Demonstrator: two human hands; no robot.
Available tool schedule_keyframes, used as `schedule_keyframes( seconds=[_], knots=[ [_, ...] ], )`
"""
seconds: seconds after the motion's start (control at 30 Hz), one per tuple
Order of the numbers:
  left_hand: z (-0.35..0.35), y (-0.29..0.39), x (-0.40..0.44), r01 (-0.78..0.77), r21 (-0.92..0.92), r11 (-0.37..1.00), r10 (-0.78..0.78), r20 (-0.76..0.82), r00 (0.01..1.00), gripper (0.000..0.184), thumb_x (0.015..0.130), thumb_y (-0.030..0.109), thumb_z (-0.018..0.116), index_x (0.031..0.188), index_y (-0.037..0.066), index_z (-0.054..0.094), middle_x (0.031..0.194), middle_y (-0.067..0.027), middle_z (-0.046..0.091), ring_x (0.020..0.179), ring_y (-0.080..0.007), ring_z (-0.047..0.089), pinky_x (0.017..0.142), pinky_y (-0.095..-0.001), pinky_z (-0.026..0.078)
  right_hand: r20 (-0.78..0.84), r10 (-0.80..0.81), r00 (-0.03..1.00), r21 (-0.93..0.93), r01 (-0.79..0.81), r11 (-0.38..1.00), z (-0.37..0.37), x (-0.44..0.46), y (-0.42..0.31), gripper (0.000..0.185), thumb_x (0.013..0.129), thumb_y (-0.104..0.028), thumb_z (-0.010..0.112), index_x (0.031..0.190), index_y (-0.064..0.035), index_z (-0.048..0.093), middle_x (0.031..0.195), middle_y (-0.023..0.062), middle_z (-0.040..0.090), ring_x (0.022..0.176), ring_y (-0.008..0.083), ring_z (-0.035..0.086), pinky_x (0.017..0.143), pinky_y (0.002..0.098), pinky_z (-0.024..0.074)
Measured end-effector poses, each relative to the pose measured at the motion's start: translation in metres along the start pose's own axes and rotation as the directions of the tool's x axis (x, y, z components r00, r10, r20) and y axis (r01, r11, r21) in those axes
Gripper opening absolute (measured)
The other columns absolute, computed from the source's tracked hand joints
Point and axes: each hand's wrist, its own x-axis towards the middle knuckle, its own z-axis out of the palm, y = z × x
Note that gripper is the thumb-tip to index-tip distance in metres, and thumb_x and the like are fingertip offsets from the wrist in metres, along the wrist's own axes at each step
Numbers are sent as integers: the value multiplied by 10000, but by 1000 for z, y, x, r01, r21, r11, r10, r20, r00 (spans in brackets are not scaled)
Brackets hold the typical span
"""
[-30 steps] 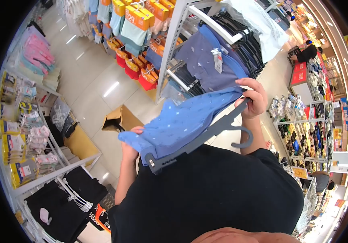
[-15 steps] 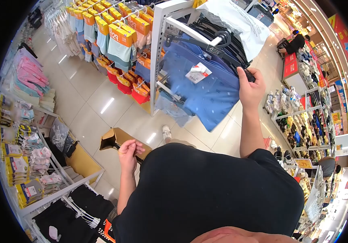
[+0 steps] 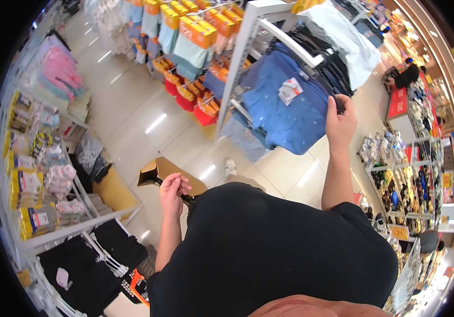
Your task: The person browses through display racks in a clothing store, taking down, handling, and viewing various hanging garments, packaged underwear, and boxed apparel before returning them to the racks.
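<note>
My right hand [image 3: 341, 120] is closed at the right edge of the blue printed shorts [image 3: 287, 124], thumb and fingers round the dark end of a hanger [image 3: 340, 105]. The shorts hang at the front of a rack with a white price tag [image 3: 290, 91] on them. My left hand [image 3: 173, 190] is raised in front of my body with its fingers curled in. Just beside it is an open brown paper bag or box [image 3: 182, 173] with a dark strap-like part near the wrist. What the left fingers hold, if anything, does not show.
The white rack frame [image 3: 229, 79] carries more dark hangers under a white plastic sheet [image 3: 343, 42]. Packaged clothes [image 3: 195, 47] hang behind it. Shelves with yellow packs [image 3: 29, 182] line the left, black garments [image 3: 74, 264] lower left. A person [image 3: 407, 75] is at far right.
The view has shifted, so the rack and floor sit farther right. The blue shorts have tilted, and the hanger's top no longer shows in front. My right hand stays at their edge.
</note>
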Motion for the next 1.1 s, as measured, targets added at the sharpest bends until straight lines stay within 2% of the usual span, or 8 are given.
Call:
schedule_keyframes(
  seconds=[0.07, 0.2, 0.33, 0.43, 0.57, 0.77, 0.93, 1.1],
  knots=[
    [-11, 2, 0, -36, -14, 999, 35, -62, 997, 165, 956, 69, 495, 1062, 21, 612, 869, -102, 657, 643, -141, 621, 530, -205, 425, -18, -21, 1000, -133, 18, 991, 1, -6, -6, 196, 836, -164, 702, 962, -30, 635, 779, 71, 639, 610, 150, 595, 601, 269, 481],
    [-45, -5, 4, -59, 0, 998, 58, -202, 978, 171, 960, 103, 493, 1061, 23, 606, 786, -79, 632, 551, -108, 546, 470, -197, 385, -144, -331, 932, -275, 284, 919, 1, -15, -26, 248, 759, -70, 733, 973, -16, 620, 1093, 163, 588, 1038, 307, 554, 904, 393, 437],
    [-101, -14, 14, 128, 131, 983, -94, -243, 966, 214, 955, 204, 535, 1006, 31, 650, 697, -62, 616, 495, -61, 476, 436, -216, 348, -104, -453, 886, -24, 453, 891, 23, -28, -40, 214, 752, -6, 696, 942, -26, 599, 1136, 186, 561, 1094, 343, 531, 950, 436, 415],
    [-148, -38, 13, 501, 448, 741, -326, -412, 851, 305, 925, 336, 577, 899, 54, 690, 652, -39, 591, 513, -63, 478, 460, -233, 364, -12, -441, 897, 234, 431, 871, 62, -33, -54, 208, 754, 10, 676, 941, -23, 592, 1101, 176, 581, 1041, 332, 561, 918, 417, 437],
    [-225, -118, -26, 658, 498, 564, -386, -546, 744, 407, 875, 434, 601, 848, 43, 711, 685, -27, 618, 625, -139, 562, 598, -291, 445, 201, -503, 840, 316, 431, 845, 131, -25, -84, 278, 775, -5, 679, 1037, -5, 586, 1102, 175, 580, 1002, 298, 569, 857, 363, 453],
    [-278, -206, -87, 752, 423, 505, -458, -607, 649, 403, 863, 422, 611, 892, 28, 690, 735, -55, 639, 672, -157, 576, 627, -306, 446, 421, -227, 878, 485, -6, 874, 249, -14, -110, 579, 811, -82, 709, 1302, 40, 427, 1249, 156, 530, 1120, 230, 538, 897, 352, 452],
    [-274, -161, -85, 825, 339, 451, -511, -660, 551, 389, 862, 417, 614, 849, 33, 671, 708, -42, 615, 637, -153, 553, 596, -308, 428, 336, -181, 924, 419, 25, 908, 302, 11, -129, 712, 765, -117, 754, 1334, 56, 364, 1155, 185, 516, 1013, 264, 567, 820, 333, 487],
    [-293, -104, -31, 834, 338, 435, -509, -672, 538, 381, 862, 413, 618, 806, 38, 653, 680, -29, 590, 602, -150, 531, 565, -310, 411, 474, 20, 880, 398, -235, 887, 332, 18, -124, 597, 787, -164, 749, 1264, 37, 451, 1049, 165, 651, 955, 252, 645, 819, 333, 497]
  ],
)
